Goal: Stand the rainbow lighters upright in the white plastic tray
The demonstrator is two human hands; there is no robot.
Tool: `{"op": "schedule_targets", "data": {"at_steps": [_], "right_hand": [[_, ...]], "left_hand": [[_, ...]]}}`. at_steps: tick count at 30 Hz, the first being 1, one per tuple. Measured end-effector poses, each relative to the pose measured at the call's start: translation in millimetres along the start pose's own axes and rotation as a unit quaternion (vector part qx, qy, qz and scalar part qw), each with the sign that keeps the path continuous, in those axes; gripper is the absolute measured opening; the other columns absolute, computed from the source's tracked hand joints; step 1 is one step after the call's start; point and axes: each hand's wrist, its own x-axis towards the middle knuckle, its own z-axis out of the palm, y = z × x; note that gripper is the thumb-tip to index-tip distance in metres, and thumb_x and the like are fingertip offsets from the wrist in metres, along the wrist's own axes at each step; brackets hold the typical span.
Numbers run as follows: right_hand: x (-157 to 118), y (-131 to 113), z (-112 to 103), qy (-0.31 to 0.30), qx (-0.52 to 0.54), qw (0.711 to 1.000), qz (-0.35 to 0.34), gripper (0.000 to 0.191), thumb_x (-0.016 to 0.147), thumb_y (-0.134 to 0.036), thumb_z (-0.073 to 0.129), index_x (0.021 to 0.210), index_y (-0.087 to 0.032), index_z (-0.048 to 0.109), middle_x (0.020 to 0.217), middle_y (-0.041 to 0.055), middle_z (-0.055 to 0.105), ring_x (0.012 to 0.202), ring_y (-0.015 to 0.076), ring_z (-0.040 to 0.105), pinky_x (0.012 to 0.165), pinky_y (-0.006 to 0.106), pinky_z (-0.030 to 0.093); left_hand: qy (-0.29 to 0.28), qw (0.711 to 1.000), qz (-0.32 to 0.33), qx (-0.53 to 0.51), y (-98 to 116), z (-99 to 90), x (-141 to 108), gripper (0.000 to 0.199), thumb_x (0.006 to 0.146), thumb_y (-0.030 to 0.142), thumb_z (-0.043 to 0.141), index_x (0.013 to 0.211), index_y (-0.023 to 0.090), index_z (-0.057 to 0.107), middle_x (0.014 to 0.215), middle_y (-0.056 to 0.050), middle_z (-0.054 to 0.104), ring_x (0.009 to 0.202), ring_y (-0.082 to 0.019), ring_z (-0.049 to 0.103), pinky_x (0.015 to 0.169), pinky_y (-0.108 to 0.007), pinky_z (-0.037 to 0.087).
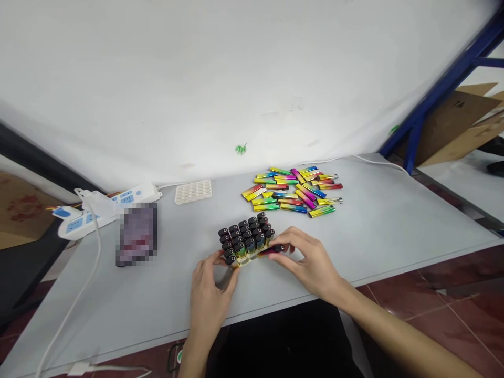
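Observation:
A pale tray [244,260] with round holes stands near the table's front edge, most of it filled with upright black-topped lighters [247,234]. Several holes in its front row show bare. My left hand [210,286] grips the tray's left front corner between thumb and fingers. Between the thumb and fingers of my right hand [311,262] is a black-topped lighter [277,248], held tilted, its colourful body pointing left over the front row. Behind the tray, to the right, lies a loose pile of shiny multicoloured lighters [305,194].
An unfilled white tray [193,191] lies near the wall. To the left are a white power strip [74,224] with cables and a pixelated dark object [137,233]. A thin white cable runs along the back right. Cardboard boxes [452,121] stand beyond a blue frame [413,142].

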Motion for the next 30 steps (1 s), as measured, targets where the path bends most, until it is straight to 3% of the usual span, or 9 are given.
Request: {"op": "schedule_targets", "data": {"at_steps": [3, 6, 11, 21, 30], "right_hand": [[3, -8, 12, -0.035, 0.008, 0.999, -0.02, 0.019, 0.091, -0.033, 0.067, 0.107, -0.023, 0.066, 0.095, 0.0041, 0.067, 0.074, 0.0141, 0.063, 0.066, 0.027, 0.054], [6, -11, 25, -0.053, -0.054, 0.996, -0.044, 0.019, 0.091, -0.032, 0.066, 0.106, -0.021, 0.064, 0.094, 0.0039, 0.067, 0.074, 0.0141, 0.064, 0.064, 0.027, 0.053], [8, -10, 39, -0.038, -0.164, 0.982, -0.08, 0.018, 0.092, -0.031, 0.066, 0.103, -0.019, 0.062, 0.088, 0.0017, 0.067, 0.07, 0.0142, 0.064, 0.057, 0.026, 0.048], [17, -20, 37, -0.061, -0.268, 0.952, -0.135, 0.01, 0.099, -0.032, 0.056, 0.098, -0.023, 0.06, 0.082, -0.0022, 0.065, 0.063, 0.0117, 0.059, 0.052, 0.026, 0.034], [18, -22, 36, -0.092, -0.241, 0.961, -0.104, 0.012, 0.099, -0.032, 0.054, 0.1, -0.023, 0.062, 0.082, -0.003, 0.068, 0.066, 0.0107, 0.061, 0.053, 0.025, 0.033]], "left_hand": [[0.003, 1.0, 0.012, -0.001, 0, -0.4, 0, 0.044, 0.086, 0.045, 0.063, 0.121, 0.021, 0.054, 0.102, -0.007, 0.066, 0.099, -0.028, 0.063, 0.089, -0.045, 0.052], [0.003, 1.0, 0.012, -0.004, 0, -0.8, -1, 0.045, 0.086, 0.047, 0.064, 0.121, 0.021, 0.054, 0.101, -0.007, 0.067, 0.099, -0.028, 0.064, 0.088, -0.045, 0.052], [0.0, 1.0, 0.007, -0.002, -2, -0.1, -1, 0.047, 0.085, 0.049, 0.065, 0.122, 0.021, 0.054, 0.102, -0.007, 0.067, 0.101, -0.028, 0.063, 0.088, -0.045, 0.052], [0.001, 1.0, 0.014, -0.005, -1, 0.1, 0, 0.045, 0.086, 0.047, 0.064, 0.121, 0.021, 0.053, 0.101, -0.006, 0.068, 0.101, -0.028, 0.063, 0.09, -0.046, 0.051], [-0.01, 1.0, 0.003, -0.011, -2, -0.3, 0, 0.045, 0.086, 0.049, 0.063, 0.121, 0.021, 0.054, 0.102, -0.007, 0.067, 0.102, -0.029, 0.062, 0.09, -0.048, 0.051]]}}
